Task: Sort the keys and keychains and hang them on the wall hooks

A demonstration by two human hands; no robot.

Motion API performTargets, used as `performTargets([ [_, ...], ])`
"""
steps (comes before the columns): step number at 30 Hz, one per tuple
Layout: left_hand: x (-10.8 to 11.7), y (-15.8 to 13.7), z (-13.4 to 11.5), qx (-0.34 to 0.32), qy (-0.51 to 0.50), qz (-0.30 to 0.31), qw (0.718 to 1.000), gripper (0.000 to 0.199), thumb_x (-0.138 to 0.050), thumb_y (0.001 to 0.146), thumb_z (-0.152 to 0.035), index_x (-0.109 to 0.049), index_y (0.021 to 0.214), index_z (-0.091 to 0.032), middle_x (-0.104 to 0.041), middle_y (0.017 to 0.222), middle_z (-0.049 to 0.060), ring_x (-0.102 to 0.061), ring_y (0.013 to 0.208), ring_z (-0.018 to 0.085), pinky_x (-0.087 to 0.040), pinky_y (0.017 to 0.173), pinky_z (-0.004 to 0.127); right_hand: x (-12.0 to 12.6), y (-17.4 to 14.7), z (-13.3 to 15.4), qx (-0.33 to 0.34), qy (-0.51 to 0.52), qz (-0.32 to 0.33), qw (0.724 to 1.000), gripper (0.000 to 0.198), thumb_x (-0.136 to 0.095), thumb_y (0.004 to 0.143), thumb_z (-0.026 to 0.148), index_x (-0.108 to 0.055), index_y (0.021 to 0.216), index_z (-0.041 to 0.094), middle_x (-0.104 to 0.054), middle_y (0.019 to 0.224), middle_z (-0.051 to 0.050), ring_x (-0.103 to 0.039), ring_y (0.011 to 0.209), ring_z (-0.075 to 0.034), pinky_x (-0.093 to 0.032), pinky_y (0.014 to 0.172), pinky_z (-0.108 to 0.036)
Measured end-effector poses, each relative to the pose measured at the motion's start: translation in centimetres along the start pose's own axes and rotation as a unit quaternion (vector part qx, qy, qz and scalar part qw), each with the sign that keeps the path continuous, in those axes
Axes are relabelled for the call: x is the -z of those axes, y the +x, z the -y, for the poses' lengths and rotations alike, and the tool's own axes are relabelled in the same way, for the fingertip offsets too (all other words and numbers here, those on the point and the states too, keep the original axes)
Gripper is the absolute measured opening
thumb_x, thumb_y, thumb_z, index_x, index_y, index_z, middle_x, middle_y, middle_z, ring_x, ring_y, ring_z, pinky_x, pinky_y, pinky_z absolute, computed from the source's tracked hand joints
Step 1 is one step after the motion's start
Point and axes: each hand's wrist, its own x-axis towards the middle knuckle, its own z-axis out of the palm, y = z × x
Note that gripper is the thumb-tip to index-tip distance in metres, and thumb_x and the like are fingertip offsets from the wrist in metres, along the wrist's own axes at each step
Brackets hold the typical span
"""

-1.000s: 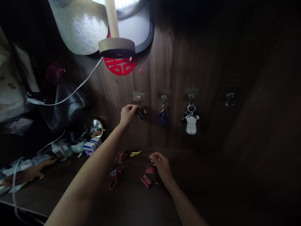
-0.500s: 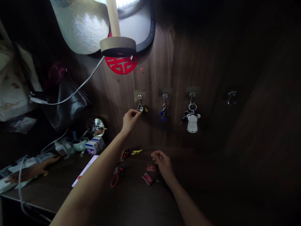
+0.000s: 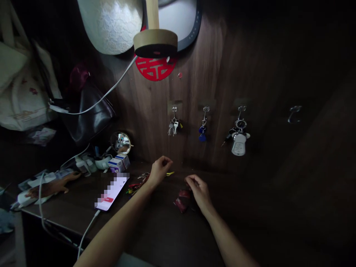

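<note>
- I am seeing the left hand [image 3: 159,171] hovering near the back edge of the worktop [image 3: 167,233], its thumb and fingers curling close together; whether they are pinching anything I cannot tell.
- The strapped keys [image 3: 136,186] are lying toward that back edge, left of these fingers and partly hiding behind the wrist; a yellow strap [image 3: 170,173] is poking out on the hand's other side.
- Their visible part is slanting from front left to back right, its long axis running roughly in line with the left forearm.
- The right hand [image 3: 199,190] is curling its fingers just beside two dark red pouches [image 3: 180,204]; I cannot tell whether it is touching or gripping one.
- The pouches are lying front-left of those fingers, the front one slanting from back left to front right.
- So the right hand is sitting nearer the pouches, the left nearer the strapped keys.
- The hanging keys [image 3: 174,127] are dangling, tips down, from the leftmost hook [image 3: 174,109], above and slightly right of the left fingers, well apart from them.
</note>
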Motion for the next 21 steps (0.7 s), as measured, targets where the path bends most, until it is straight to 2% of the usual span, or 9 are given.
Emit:
performTargets([
  [3, 0.0, -1.9, 0.6, 0.020, 0.006, 0.018, 1.000, 0.014, -0.055, 0.075, -0.029, -0.062, 0.072, -0.018, -0.061, 0.066, -0.002, -0.055, 0.063, 0.011, -0.039, 0.059, 0.020, -0.1, -0.1, 0.1, -0.008, 0.004, -0.001, 1.000, 0.032, -0.060, 0.069, 0.051, -0.061, 0.069, 0.019, -0.061, 0.067, -0.002, -0.055, 0.066, -0.018, -0.040, 0.058, -0.026],
  [9, 0.5, -4.8, 1.7, 0.015, 0.009, 0.059, 0.998, 0.014, -0.051, 0.078, -0.026, -0.062, 0.077, -0.018, -0.064, 0.072, -0.001, -0.057, 0.068, 0.013, -0.041, 0.061, 0.021, -0.2, -0.2, 0.1, -0.025, 0.004, 0.007, 1.000, 0.035, -0.061, 0.067, 0.053, -0.062, 0.071, 0.018, -0.064, 0.070, -0.004, -0.057, 0.069, -0.019, -0.041, 0.059, -0.027],
  [17, 1.6, -7.3, 3.1, 0.008, 0.039, 0.097, 0.995, 0.014, -0.050, 0.080, -0.026, -0.063, 0.081, -0.020, -0.066, 0.076, 0.000, -0.059, 0.068, 0.015, -0.043, 0.062, 0.023, -0.2, -0.2, 0.0, -0.037, -0.020, 0.013, 0.999, 0.040, -0.061, 0.065, 0.058, -0.063, 0.073, 0.018, -0.066, 0.072, -0.006, -0.059, 0.070, -0.021, -0.044, 0.061, -0.029],
  [21, 2.4, -8.2, 3.3, -0.011, 0.049, 0.113, 0.992, 0.013, -0.050, 0.081, -0.021, -0.062, 0.085, -0.021, -0.066, 0.085, 0.002, -0.060, 0.079, 0.016, -0.045, 0.071, 0.025, -0.2, -0.1, -0.3, -0.040, -0.024, 0.011, 0.999, 0.041, -0.061, 0.064, 0.058, -0.062, 0.074, 0.018, -0.066, 0.073, -0.006, -0.059, 0.070, -0.021, -0.043, 0.060, -0.028],
])
